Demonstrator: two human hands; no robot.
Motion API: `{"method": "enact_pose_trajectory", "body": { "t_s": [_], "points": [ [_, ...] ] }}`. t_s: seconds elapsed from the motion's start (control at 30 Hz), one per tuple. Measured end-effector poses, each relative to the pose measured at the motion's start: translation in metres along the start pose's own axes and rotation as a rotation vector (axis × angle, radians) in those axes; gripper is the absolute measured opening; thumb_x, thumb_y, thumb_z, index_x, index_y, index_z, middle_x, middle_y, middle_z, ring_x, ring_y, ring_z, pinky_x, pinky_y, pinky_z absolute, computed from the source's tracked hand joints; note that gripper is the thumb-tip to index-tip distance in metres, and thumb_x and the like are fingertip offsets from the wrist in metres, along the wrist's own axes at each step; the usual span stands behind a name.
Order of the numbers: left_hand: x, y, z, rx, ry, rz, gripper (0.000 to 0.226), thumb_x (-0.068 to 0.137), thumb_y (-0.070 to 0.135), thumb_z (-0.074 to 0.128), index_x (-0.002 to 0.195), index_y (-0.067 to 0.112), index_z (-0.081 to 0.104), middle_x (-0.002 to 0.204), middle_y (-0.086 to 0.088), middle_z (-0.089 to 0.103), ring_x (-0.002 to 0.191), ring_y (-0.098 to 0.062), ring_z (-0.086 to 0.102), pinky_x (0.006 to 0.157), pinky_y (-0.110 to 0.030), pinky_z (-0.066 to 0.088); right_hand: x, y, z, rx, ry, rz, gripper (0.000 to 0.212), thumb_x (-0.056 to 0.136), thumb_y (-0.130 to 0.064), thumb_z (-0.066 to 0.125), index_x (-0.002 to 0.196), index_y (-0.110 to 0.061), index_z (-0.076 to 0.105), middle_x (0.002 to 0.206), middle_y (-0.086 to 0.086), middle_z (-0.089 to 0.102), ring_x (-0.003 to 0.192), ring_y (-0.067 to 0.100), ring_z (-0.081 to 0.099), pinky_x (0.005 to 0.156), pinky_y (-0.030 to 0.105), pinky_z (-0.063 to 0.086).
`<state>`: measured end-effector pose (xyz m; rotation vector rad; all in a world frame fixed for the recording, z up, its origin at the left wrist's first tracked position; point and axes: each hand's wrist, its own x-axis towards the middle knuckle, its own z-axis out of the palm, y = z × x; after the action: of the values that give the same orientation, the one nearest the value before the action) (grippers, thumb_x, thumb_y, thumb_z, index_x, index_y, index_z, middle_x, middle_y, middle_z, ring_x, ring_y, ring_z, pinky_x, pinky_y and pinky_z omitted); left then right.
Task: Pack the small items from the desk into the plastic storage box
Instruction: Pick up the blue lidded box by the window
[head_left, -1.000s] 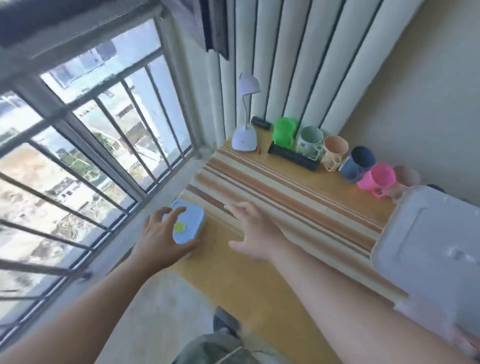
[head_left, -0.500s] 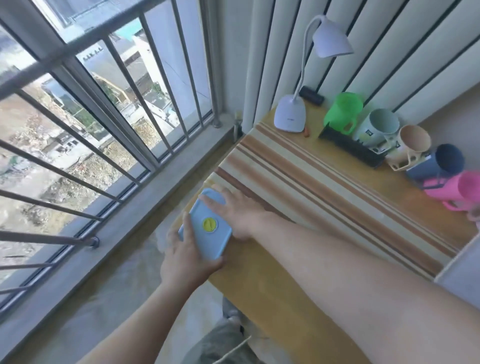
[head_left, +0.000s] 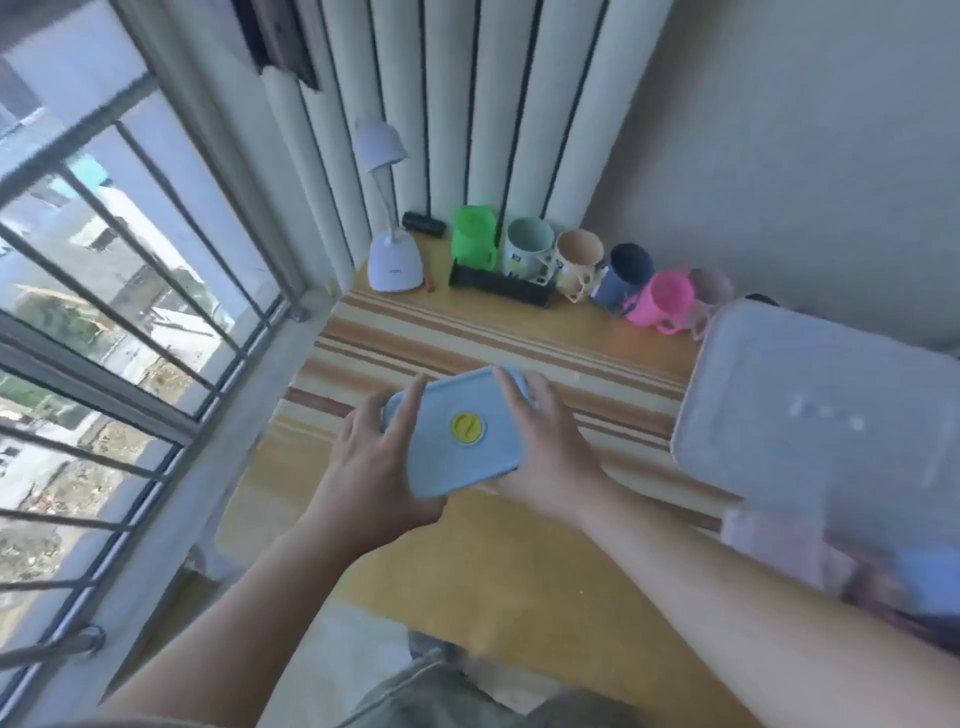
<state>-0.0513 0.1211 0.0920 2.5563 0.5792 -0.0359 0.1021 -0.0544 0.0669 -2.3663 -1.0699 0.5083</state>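
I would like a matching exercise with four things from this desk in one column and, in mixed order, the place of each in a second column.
Things:
1. small blue rectangular box with a yellow round button
2. white desk lamp with a bent neck
3. bright green plastic cup
4. large translucent plastic storage box lid

Places:
A. at the right edge of the desk
B. in the far corner by the window
C. held between both hands
D. left end of the cup row

Pairs: 1-C, 2-B, 3-D, 4-A

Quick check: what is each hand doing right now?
Left hand: holding the blue box by its left end.
Right hand: holding the same box by its right end.
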Motion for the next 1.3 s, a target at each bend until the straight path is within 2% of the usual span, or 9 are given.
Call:
{"method": "enact_pose_trajectory", "body": {
  "t_s": [0.13,0.27,0.4,0.5,0.73,0.9,1.0,1.13,1.3],
  "points": [
    [0.03,0.131,0.019,0.067,-0.023,0.32,0.128,0.056,0.062,0.074,0.16,0.035,0.004,0.144,-0.009,0.039,0.125,-0.036,0.038,0.111,-0.047,0.03,-0.107,0.064,-0.106,-0.034,0.321,0.119,0.124,0.063,-0.067,0.081,0.163,-0.027,0.019,0.156,0.009,0.028,0.138,0.03,0.038,0.111,0.041,0.041],
    [0.026,0.258,0.08,0.009,-0.108,0.573,0.125,0.06,0.058,0.073,0.162,0.03,0.007,0.147,-0.01,0.041,0.131,-0.036,0.043,0.113,-0.045,0.032,-0.226,0.142,-0.166,-0.062,0.456,0.296,0.124,0.06,-0.054,0.087,0.16,-0.033,0.018,0.152,0.006,0.029,0.134,0.033,0.042,0.107,0.048,0.046],
    [0.01,0.355,0.145,-0.013,-0.227,0.666,0.124,0.061,0.058,0.069,0.16,0.04,-0.003,0.152,-0.009,0.031,0.137,-0.036,0.036,0.112,-0.053,0.035,-0.313,0.217,-0.185,0.016,0.502,0.441,0.126,0.056,-0.053,0.089,0.16,-0.039,0.018,0.152,-0.001,0.025,0.137,0.027,0.041,0.113,0.042,0.043],
    [0.002,0.4,0.184,0.044,-0.314,0.62,0.129,0.061,0.042,0.076,0.156,0.049,-0.011,0.157,-0.01,0.019,0.136,-0.04,0.032,0.11,-0.051,0.04,-0.344,0.259,-0.183,0.027,0.497,0.517,0.123,0.059,-0.046,0.092,0.161,-0.032,0.025,0.149,0.002,0.025,0.135,0.028,0.039,0.111,0.033,0.038],
    [-0.004,0.418,0.231,0.39,-0.309,0.491,0.127,0.061,0.032,0.074,0.156,0.048,-0.009,0.158,-0.015,0.007,0.136,-0.041,0.031,0.106,-0.045,0.043,-0.337,0.306,-0.159,0.128,0.299,0.478,0.099,0.073,-0.035,0.086,0.159,-0.026,0.037,0.16,0.008,0.018,0.147,0.032,0.035,0.117,0.034,0.036],
    [0.002,0.415,0.232,0.69,-0.23,0.508,0.111,0.062,0.057,0.061,0.159,0.041,0.009,0.163,-0.014,0.01,0.148,-0.038,0.009,0.122,-0.055,0.003,-0.329,0.318,-0.147,0.189,0.215,0.451,0.089,0.077,-0.033,0.085,0.155,-0.021,0.043,0.16,0.011,0.021,0.145,0.032,0.035,0.117,0.032,0.033],
    [0.008,0.411,0.233,0.765,-0.279,0.506,0.1,0.072,0.047,0.062,0.159,0.042,0.012,0.167,-0.012,0.004,0.151,-0.038,0.002,0.121,-0.059,-0.003,-0.325,0.328,-0.138,0.188,0.194,0.424,0.079,0.08,-0.03,0.082,0.151,-0.02,0.047,0.158,0.009,0.025,0.137,0.035,0.046,0.114,0.04,0.041],
    [0.012,0.402,0.236,0.765,-0.327,0.547,0.093,0.063,0.026,0.076,0.149,0.036,0.044,0.154,-0.007,0.044,0.145,-0.04,0.028,0.119,-0.064,0.013,-0.322,0.332,-0.132,0.166,0.209,0.412,0.066,0.089,-0.01,0.071,0.15,-0.019,0.048,0.163,0.008,0.023,0.135,0.033,0.048,0.111,0.041,0.044],
    [0.018,0.406,0.23,0.685,-0.346,0.547,0.076,0.058,0.045,0.061,0.134,0.041,0.062,0.13,0.006,0.064,0.137,-0.033,0.041,0.118,-0.062,0.012,-0.322,0.331,-0.142,0.197,0.134,0.444,0.072,0.09,-0.006,0.061,0.157,-0.025,0.04,0.17,0.003,0.011,0.144,0.031,0.04,0.113,0.038,0.043]
  ]
}}
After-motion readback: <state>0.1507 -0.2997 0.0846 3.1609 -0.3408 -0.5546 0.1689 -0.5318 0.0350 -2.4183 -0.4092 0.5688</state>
